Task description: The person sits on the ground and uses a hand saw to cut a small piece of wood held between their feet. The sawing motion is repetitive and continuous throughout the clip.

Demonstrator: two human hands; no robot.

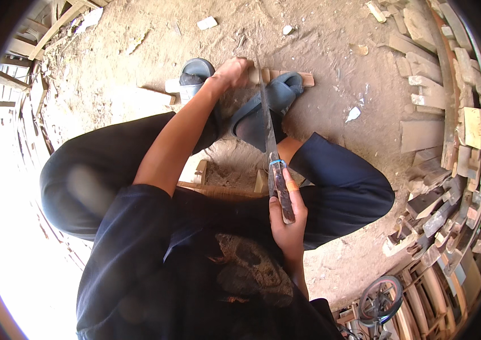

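A long, narrow handsaw [265, 107] runs away from me, its dark handle bound with blue cord at the blade end. My right hand [290, 224] is closed round that handle, an orange band on one finger. At the far end, the blade crosses a light wooden strip [306, 79] lying near the ground. My left hand [234, 72] grips the strip just left of the blade, its fingertips partly hidden. A grey sandal [196, 71] on my left foot and a dark blue-grey sandal [283, 92] on my right foot rest on or against the strip.
Beneath me is a low wooden seat [217, 191]. Stacked wood offcuts [427, 90] line the right side. A bicycle wheel [380, 300] stands at the lower right. Small scraps, including a white block [207, 23], lie on the dirt floor [331, 34].
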